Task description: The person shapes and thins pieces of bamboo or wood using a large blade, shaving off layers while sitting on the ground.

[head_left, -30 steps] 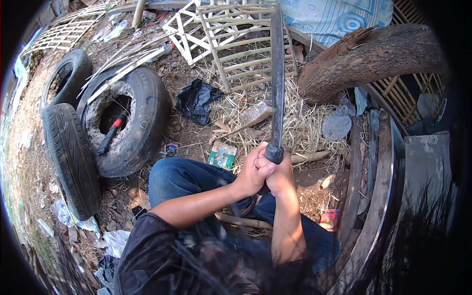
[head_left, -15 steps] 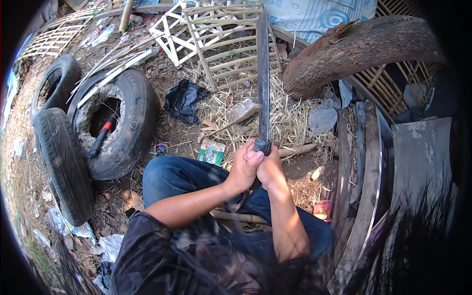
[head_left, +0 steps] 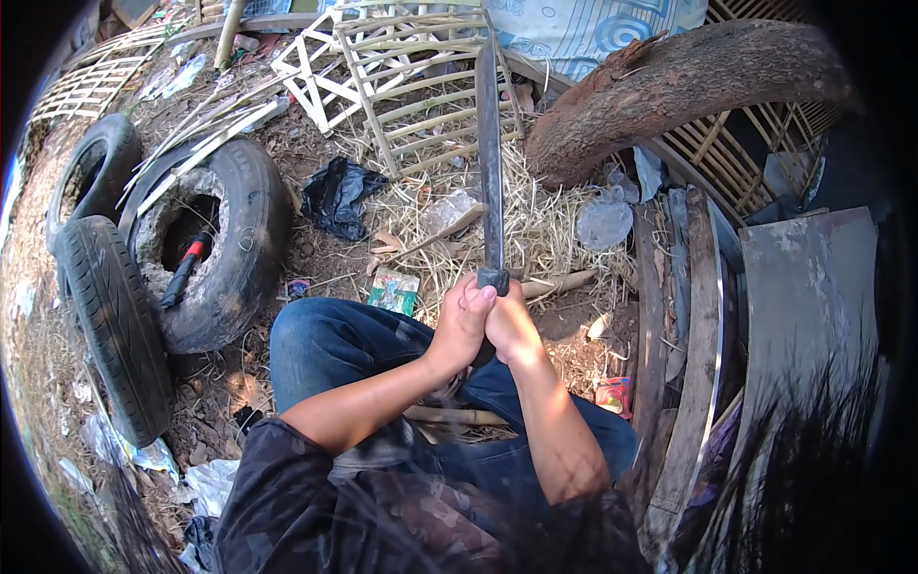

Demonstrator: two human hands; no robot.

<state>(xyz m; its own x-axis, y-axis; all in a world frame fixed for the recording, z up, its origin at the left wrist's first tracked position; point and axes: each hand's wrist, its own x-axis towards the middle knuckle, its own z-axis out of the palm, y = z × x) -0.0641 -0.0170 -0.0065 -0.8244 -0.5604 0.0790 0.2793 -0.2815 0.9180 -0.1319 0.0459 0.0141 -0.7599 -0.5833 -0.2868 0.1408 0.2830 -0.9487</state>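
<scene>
A long machete stands out ahead of me, its narrow dark blade pointing away. Both hands are wrapped together round its black handle, just over my crossed legs in blue jeans. My left hand closes on the handle from the left, with its thumb near the collar of the blade. My right hand grips from the right, fingers pressed against the left hand. Most of the handle is hidden by the fingers; its dark end shows below them.
Tyres lie at the left, one filled with concrete and holding a red-and-black tool. Bamboo lattice frames lie ahead. A thick log slants at the upper right, with old planks and a grey board at the right.
The view has shifted slightly, so the surroundings sit a little further left. Both hands still clasp the machete, whose blade keeps nearly the same upright angle in the picture.
</scene>
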